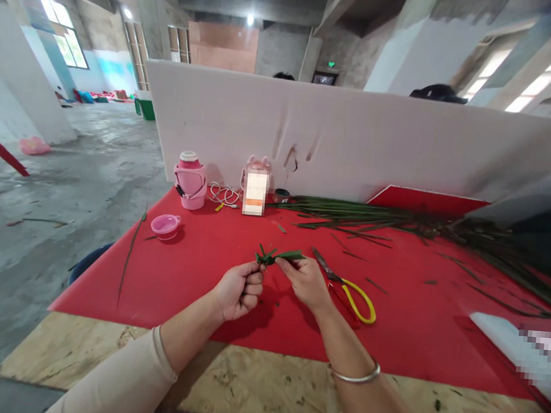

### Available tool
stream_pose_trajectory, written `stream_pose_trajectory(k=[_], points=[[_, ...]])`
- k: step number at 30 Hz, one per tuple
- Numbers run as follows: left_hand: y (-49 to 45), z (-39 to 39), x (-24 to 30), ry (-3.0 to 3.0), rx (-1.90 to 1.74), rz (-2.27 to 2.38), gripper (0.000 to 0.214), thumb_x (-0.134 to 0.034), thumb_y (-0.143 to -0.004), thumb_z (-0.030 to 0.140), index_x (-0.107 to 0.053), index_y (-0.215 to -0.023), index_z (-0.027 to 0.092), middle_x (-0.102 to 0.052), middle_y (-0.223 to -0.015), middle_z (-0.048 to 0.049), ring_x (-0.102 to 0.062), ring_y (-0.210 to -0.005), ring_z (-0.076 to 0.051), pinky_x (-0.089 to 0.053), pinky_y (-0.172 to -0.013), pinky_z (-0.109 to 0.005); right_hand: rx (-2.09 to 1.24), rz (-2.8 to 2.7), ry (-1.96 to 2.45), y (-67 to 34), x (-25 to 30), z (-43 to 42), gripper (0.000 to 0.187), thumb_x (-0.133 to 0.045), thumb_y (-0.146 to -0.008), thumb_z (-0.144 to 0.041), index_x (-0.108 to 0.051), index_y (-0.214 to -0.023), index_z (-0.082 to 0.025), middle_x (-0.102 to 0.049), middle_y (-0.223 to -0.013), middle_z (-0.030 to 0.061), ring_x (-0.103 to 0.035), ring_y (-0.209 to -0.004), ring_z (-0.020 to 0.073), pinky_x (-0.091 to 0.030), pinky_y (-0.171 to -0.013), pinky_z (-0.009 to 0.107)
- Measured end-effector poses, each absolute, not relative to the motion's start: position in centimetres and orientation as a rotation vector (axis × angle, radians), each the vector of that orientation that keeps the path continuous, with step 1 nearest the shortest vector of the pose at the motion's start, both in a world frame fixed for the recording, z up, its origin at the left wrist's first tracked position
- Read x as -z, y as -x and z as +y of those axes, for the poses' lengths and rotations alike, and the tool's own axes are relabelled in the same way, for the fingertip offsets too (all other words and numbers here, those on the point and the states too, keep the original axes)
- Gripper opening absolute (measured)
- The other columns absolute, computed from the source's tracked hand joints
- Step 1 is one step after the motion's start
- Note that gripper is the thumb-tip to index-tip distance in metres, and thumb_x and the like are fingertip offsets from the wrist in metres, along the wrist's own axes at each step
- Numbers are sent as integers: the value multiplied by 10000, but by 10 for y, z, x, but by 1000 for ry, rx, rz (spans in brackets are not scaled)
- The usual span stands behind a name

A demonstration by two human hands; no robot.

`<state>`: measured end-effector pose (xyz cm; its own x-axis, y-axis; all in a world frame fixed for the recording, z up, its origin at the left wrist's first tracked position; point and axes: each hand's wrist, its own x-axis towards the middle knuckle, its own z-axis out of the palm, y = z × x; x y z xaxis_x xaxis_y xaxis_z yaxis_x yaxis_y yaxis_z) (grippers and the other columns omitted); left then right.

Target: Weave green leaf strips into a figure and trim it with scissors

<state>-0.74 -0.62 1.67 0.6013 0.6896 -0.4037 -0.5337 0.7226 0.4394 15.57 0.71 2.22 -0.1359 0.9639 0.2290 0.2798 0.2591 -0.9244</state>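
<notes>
A small knotted piece of green leaf strips [266, 256] is held up between my two hands over the red table covering. My left hand [240, 289] is closed, thumb and forefinger pinching the piece at its lower left side. From the right, my right hand [306, 279] pinches a broader green leaf strip [291, 255] that runs out of the piece. Just beyond my right hand lie scissors [345, 286] with yellow handles, resting on the red covering. My fingers hide part of the woven piece.
Long green leaves [342, 208] lie in a bundle along the back right. A pink bottle [191, 181], a pink cup [165, 226], a white cable [224, 193] and a phone [255, 192] stand or lie at the back left. Behind them rises a white panel [225, 113].
</notes>
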Motion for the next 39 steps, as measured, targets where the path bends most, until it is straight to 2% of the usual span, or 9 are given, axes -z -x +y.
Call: stream_pose_trajectory(k=[5, 9, 16, 21, 23, 25, 28, 32, 39], points=[[-5, -10, -10, -707, -1036, 847, 230, -578, -748, 346, -410, -697, 198, -230, -463, 113, -132, -358, -35, -93, -334, -150, -974, -1464, 1237, -152, -17, 0, 321, -570, -759, -432, -620, -598, -159, -462, -479, -40, -394, -486, 99, -330, -495, 230], [-7, -12, -2, -1044, -1192, 940, 218, -536, -788, 393, -523, -778, 176, -315, -487, 92, -225, -403, -46, -208, -392, -166, -968, -1413, 1250, -152, -17, -2, 362, -570, -752, -448, -525, -530, -166, -331, -459, -61, -279, -463, 78, -229, -455, 228], [-4, -12, -3, -1412, -1305, 1017, 265, -549, -801, 371, -623, -911, 142, -577, -730, -6, -471, -646, -101, -372, -614, -214, -976, -1411, 1264, -150, -22, -9, 395, -545, -776, -469, -490, -521, -174, -420, -468, -40, -366, -462, 88, -290, -467, 231], [0, -7, -3, -1094, -1230, 919, 332, -582, -759, 472, -510, -686, 157, -357, -489, 72, -281, -420, -49, -240, -406, -183, -832, -1790, 1141, -178, -49, -18, 363, -592, -732, -529, -670, -690, -177, -645, -638, 32, -586, -645, 178, -431, -613, 272], [2, -7, -6, -935, -1165, 789, 388, -627, -716, 484, -414, -619, 174, -267, -470, 94, -203, -390, -36, -166, -363, -172, -716, -1625, 1073, -191, -58, -16, 514, -368, -851, -567, -699, -754, -186, -688, -743, 74, -626, -756, 204, -459, -735, 318], [3, -9, -10, -818, -1080, 673, 422, -672, -678, 459, -361, -612, 181, -253, -487, 97, -179, -392, -28, -125, -350, -156, -737, -1483, 1026, -198, -62, -12, 487, -325, -893, -504, -687, -783, -197, -678, -725, 66, -631, -715, 190, -480, -731, 335], [3, -12, -14, -725, -956, 624, 395, -696, -660, 419, -381, -675, 181, -256, -494, 107, -142, -386, -20, -89, -349, -142, -633, -1622, 1019, -190, -60, -8, 188, -548, -832, -334, -669, -918, -218, -665, -908, 58, -613, -887, 192, -457, -851, 349], [0, -14, -8, -775, -920, 641, 391, -701, -648, 441, -418, -712, 180, -255, -467, 113, -154, -368, -24, -110, -346, -151, -695, -1793, 895, -172, -49, -11, 269, -574, -816, -230, -624, -1078, -261, -563, -1205, 61, -484, -1169, 204, -350, -1016, 396], [-6, -17, -3, -970, -955, 698, 410, -664, -660, 525, -466, -676, 167, -281, -430, 105, -214, -347, -32, -149, -356, -189, -900, -1588, 870, -161, -31, -11, 69, -597, -783, -212, -659, -812, -220, -641, -968, 47, -591, -958, 187, -452, -882, 356]])
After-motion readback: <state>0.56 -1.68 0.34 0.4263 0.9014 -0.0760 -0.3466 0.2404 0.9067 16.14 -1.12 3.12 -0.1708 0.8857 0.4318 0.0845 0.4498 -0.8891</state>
